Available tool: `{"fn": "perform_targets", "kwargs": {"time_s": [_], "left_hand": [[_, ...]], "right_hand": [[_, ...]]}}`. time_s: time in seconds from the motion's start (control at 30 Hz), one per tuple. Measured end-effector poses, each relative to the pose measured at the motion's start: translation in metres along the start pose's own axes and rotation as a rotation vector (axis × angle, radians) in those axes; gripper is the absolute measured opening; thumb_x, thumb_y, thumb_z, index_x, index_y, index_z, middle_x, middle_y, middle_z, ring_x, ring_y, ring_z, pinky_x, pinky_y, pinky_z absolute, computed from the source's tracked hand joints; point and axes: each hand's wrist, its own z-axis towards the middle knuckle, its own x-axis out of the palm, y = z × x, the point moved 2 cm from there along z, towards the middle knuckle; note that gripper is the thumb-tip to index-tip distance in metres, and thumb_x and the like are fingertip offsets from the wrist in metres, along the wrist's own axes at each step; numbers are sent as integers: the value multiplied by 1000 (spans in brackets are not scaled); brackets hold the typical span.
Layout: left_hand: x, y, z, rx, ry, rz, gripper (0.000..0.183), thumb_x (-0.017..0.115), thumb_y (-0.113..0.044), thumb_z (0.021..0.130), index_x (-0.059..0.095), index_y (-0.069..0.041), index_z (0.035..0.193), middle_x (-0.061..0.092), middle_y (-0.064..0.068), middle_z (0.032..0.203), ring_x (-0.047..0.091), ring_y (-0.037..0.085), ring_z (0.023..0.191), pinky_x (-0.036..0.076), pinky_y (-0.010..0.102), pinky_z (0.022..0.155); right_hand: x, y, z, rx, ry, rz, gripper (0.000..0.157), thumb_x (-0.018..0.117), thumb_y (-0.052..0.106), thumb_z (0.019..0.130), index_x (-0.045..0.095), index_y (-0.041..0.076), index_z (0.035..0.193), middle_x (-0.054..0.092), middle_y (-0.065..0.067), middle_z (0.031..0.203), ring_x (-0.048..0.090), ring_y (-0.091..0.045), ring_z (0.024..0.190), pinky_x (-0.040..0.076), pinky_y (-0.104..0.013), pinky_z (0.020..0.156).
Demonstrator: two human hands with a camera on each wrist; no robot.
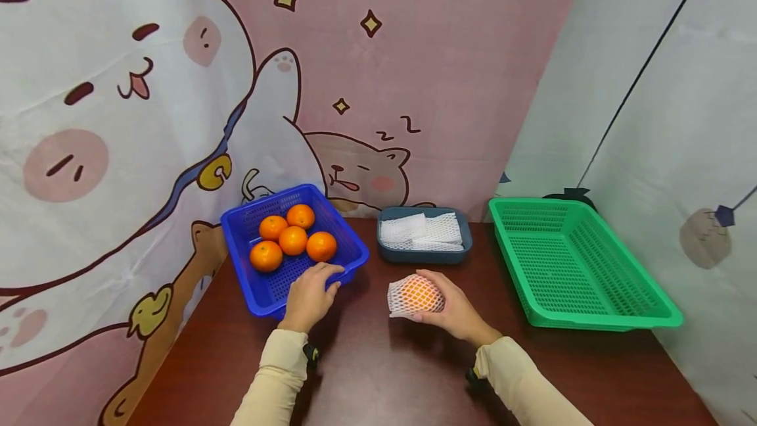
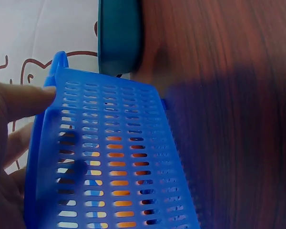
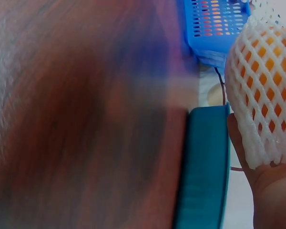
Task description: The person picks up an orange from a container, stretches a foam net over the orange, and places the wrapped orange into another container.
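My right hand [image 1: 455, 307] grips an orange [image 1: 420, 296] dressed in a white foam net sleeve [image 3: 264, 95], held over the table in front of the small tray. Part of the sleeve extends past the fruit on the left. At the near right corner of the blue basket [image 1: 245, 288] is my left hand [image 1: 309, 298], its fingers relaxed over the rim. In the left wrist view a fingertip [image 2: 45, 97] overlaps that rim, and other fingers are partly hidden behind it. Several bare oranges [image 1: 292, 240] lie inside the basket.
A dark blue-grey tray [image 1: 422, 256] with white foam net sleeves [image 1: 437, 230] stands at the back middle. To the right is a green perforated basket [image 1: 603, 319]. A patterned cloth [image 1: 449, 84] hangs behind the dark brown table [image 1: 378, 373].
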Motion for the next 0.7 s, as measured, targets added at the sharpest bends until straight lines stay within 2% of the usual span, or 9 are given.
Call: {"fn": "perform_targets", "kwargs": {"time_s": [0.17, 0.4, 0.6, 0.7], "left_hand": [[1, 2, 0, 9, -17, 2, 32, 79, -12, 80, 74, -24, 110, 69, -5, 107, 67, 22, 96, 53, 48, 74], [1, 4, 1, 12, -28, -8, 32, 81, -12, 79, 76, -26, 108, 70, -6, 107, 67, 20, 97, 53, 46, 77], [0, 3, 0, 15, -41, -25, 31, 82, -12, 78, 77, -25, 106, 71, -3, 106, 68, 22, 96, 53, 46, 76], [0, 3, 1, 9, -41, -31, 31, 82, -12, 78, 78, -25, 105, 71, -3, 106, 68, 23, 96, 53, 47, 76]], "right_hand": [[-17, 8, -3, -11, -28, -27, 84, 87, 37, 70, 45, 29, 142, 51, 4, 136, 50, -18, 116, 41, -49, 99], [-56, 26, -2, -50, -118, -87, 85, 87, 29, 70, 45, 21, 143, 52, -1, 134, 51, -19, 111, 46, -44, 92], [-90, 33, 4, -51, -159, -130, 86, 88, 23, 70, 45, 14, 144, 50, -4, 137, 49, -21, 115, 41, -45, 94], [-109, 32, 7, -41, -183, -129, 86, 88, 19, 71, 44, 14, 145, 49, -7, 137, 48, -24, 115, 39, -41, 93]]}}
